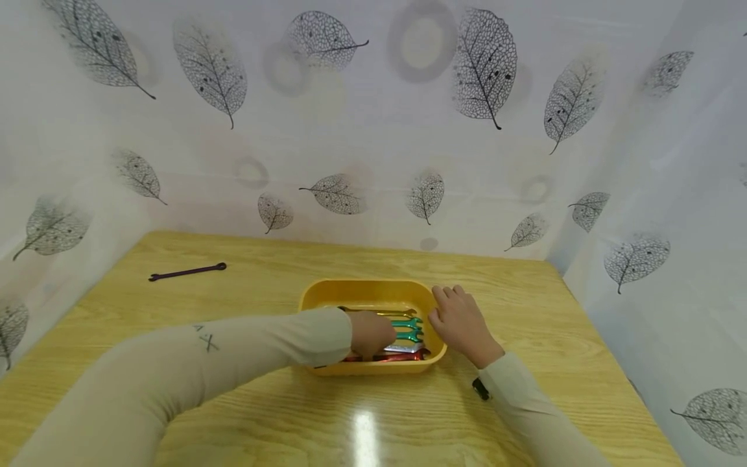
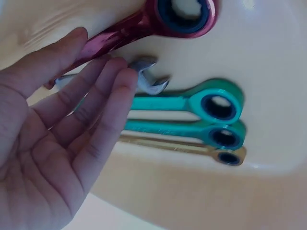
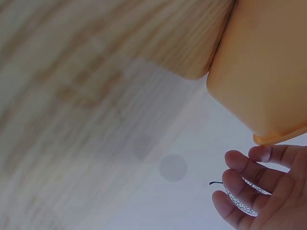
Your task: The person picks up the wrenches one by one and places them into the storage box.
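Note:
My left hand (image 1: 371, 334) reaches down into a yellow plastic tub (image 1: 364, 283). In the left wrist view, its thumb and fingertips pinch the shaft of a red ratchet wrench (image 2: 122, 34), whose ring end has a dark insert. Beside the fingers lie a silver wrench (image 2: 149, 82), two green wrenches (image 2: 218, 103) and a gold wrench (image 2: 192, 145), roughly side by side on the tub's floor. My right hand (image 1: 463, 327) is at the tub's right end. Its thumb touches the rim (image 3: 276, 138), while the other fingers are loosely bent outside the tub.
A dark purple wrench (image 1: 188, 272) lies by itself on the wood-grain table (image 1: 257, 259), at the back left. White sheeting with a leaf print (image 1: 362, 143) hangs behind the table and along both sides.

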`<state>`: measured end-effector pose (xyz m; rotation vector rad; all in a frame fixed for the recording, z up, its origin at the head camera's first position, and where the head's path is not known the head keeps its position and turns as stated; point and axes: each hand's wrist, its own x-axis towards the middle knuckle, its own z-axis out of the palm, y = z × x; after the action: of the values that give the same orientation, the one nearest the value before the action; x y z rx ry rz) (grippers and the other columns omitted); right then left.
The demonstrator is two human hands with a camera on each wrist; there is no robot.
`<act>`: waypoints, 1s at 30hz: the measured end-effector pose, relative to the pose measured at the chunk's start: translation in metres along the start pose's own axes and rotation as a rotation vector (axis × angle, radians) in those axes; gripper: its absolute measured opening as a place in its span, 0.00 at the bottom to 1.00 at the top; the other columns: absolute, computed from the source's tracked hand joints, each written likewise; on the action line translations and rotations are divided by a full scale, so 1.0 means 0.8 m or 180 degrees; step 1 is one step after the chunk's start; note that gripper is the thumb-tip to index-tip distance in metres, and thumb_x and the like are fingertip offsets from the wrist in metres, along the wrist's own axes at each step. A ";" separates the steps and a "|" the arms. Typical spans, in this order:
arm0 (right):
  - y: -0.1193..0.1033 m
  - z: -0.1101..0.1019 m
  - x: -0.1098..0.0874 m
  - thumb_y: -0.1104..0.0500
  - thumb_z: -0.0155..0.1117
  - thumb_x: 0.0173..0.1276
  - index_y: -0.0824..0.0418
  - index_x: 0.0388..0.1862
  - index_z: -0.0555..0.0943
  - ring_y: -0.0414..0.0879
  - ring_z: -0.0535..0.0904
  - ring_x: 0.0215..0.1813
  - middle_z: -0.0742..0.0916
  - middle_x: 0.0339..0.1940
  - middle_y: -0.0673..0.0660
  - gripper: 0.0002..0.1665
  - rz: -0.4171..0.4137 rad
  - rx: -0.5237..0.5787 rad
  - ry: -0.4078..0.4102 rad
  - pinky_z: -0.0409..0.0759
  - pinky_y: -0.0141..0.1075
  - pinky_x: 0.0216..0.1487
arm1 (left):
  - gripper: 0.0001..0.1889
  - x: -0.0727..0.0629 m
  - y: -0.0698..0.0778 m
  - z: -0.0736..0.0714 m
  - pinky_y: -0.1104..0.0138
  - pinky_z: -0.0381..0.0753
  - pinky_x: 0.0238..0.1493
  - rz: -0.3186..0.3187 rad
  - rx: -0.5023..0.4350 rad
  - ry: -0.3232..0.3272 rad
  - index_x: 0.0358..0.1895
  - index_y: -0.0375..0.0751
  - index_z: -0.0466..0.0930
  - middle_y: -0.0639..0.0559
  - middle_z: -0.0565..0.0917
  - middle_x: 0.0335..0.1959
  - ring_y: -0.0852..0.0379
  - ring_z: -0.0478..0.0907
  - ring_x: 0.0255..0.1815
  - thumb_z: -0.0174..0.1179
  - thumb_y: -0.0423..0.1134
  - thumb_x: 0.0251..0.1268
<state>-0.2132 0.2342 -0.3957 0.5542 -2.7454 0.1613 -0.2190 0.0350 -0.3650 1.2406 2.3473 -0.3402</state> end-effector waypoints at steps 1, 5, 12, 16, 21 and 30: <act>0.000 0.000 0.000 0.64 0.54 0.59 0.59 0.26 0.65 0.46 0.57 0.23 0.65 0.18 0.52 0.08 0.0013 0.0004 -0.0014 0.55 0.34 0.28 | 0.16 -0.002 -0.001 0.000 0.72 0.62 0.19 0.0011 0.0023 0.0026 0.17 0.48 0.68 0.59 0.69 0.15 0.64 0.60 0.17 0.61 0.33 0.61; -0.002 0.000 0.000 0.64 0.54 0.59 0.60 0.27 0.65 0.46 0.57 0.24 0.65 0.18 0.52 0.07 0.0029 0.0034 -0.0055 0.56 0.35 0.29 | 0.17 -0.016 -0.004 -0.010 0.73 0.62 0.19 0.0046 -0.0033 0.0130 0.15 0.48 0.69 0.60 0.67 0.14 0.65 0.60 0.16 0.62 0.38 0.61; -0.002 -0.001 0.001 0.64 0.53 0.59 0.59 0.26 0.64 0.46 0.57 0.24 0.65 0.18 0.52 0.07 0.0009 0.0021 -0.0080 0.55 0.34 0.28 | 0.10 -0.050 -0.007 -0.031 0.74 0.77 0.34 0.0132 -0.0385 0.0395 0.37 0.47 0.82 0.60 0.81 0.34 0.67 0.73 0.27 0.67 0.46 0.55; -0.001 -0.002 0.000 0.64 0.54 0.58 0.59 0.25 0.64 0.46 0.57 0.24 0.64 0.18 0.52 0.08 -0.0007 0.0025 -0.0004 0.55 0.35 0.28 | 0.13 -0.060 -0.010 -0.032 0.73 0.78 0.35 0.0230 -0.0435 0.0551 0.42 0.47 0.81 0.58 0.83 0.39 0.66 0.73 0.27 0.66 0.46 0.56; 0.000 0.000 -0.002 0.65 0.53 0.59 0.60 0.27 0.65 0.46 0.56 0.24 0.64 0.18 0.51 0.06 0.0021 0.0053 -0.0059 0.55 0.35 0.30 | 0.14 -0.075 -0.015 -0.033 0.69 0.79 0.43 0.0274 -0.0415 0.0760 0.47 0.47 0.80 0.55 0.83 0.45 0.63 0.78 0.38 0.65 0.45 0.58; -0.001 -0.001 -0.001 0.65 0.54 0.58 0.60 0.27 0.65 0.47 0.56 0.24 0.64 0.18 0.52 0.07 -0.0012 0.0029 0.0001 0.54 0.35 0.29 | 0.14 -0.102 -0.025 -0.048 0.68 0.78 0.38 0.0323 0.0090 0.1449 0.48 0.46 0.78 0.53 0.80 0.40 0.59 0.76 0.35 0.62 0.44 0.59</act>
<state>-0.2116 0.2337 -0.3952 0.5620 -2.7445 0.1731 -0.2070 -0.0182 -0.2905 1.5795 2.6417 -0.0586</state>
